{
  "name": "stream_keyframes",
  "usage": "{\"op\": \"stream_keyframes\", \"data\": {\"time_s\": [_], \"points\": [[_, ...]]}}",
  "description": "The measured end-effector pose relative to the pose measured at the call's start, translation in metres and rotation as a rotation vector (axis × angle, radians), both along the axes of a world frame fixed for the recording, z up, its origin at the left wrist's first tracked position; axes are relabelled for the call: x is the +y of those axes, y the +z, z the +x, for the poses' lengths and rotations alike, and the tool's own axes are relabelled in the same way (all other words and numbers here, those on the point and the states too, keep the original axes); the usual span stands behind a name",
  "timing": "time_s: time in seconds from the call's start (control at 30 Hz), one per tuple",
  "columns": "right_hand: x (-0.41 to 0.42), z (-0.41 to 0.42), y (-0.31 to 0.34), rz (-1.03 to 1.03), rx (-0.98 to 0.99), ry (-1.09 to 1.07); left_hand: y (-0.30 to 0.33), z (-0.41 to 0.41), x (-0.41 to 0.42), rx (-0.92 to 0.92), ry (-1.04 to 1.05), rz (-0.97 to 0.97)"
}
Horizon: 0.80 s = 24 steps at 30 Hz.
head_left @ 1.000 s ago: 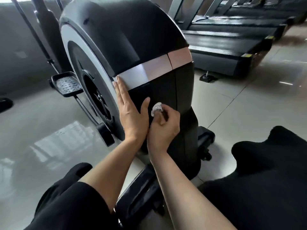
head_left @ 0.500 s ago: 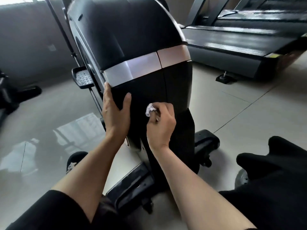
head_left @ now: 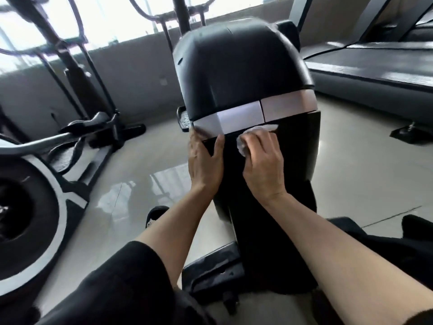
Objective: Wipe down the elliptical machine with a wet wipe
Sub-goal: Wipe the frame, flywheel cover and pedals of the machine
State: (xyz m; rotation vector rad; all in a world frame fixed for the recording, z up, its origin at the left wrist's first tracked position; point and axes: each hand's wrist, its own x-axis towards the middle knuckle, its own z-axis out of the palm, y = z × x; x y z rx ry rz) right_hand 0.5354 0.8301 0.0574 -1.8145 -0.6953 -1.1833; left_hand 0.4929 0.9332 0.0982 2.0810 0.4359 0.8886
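**Elliptical machine's black cover being rubbed with a wipe**

Elliptical machine (head_left: 243,73) is standing upright on the pale tiled floor (head_left: 131,179), its rounded black cover facing the person. Nearest the camera, two bare forearms are reaching forward over black-clothed knees. The left hand (head_left: 204,160) is lying flat against the cover's left edge, fingers straight, thumb spread, holding nothing. The right hand (head_left: 263,158) is curling its fingers over a crumpled white wet wipe (head_left: 243,143) and pressing it against the black panel, just below the silver band (head_left: 253,113) crossing the cover. Part of the wipe is showing past the fingertips; motion is blurring it. Behind the cover, a footplate (head_left: 184,118) is peeking out at the left. Farther left, a second exercise machine (head_left: 32,202) is standing well apart. A treadmill (head_left: 375,66) is lying at the far right.
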Motion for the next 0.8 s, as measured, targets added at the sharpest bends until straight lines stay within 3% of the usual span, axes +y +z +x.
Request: {"op": "stream_keyframes", "data": {"time_s": [0.17,0.33,0.5,0.7,0.8], "points": [[-0.01,0.025,0.032,0.142,0.077,0.087,0.034,0.012,-0.006,0.052,0.054,0.03],[-0.017,0.032,0.019,-0.153,-0.108,0.221,0.037,0.027,-0.016,0.185,0.097,0.031],[-0.013,0.047,0.042,-0.072,-0.056,0.242,0.033,0.024,-0.021,0.154,0.113,0.016],[-0.017,0.059,0.043,-0.304,-0.295,0.215,0.032,0.02,-0.02,0.158,0.109,-0.002],[-0.02,0.058,0.045,-0.329,-0.276,0.248,0.029,0.02,-0.02,0.131,0.117,-0.027]]}}
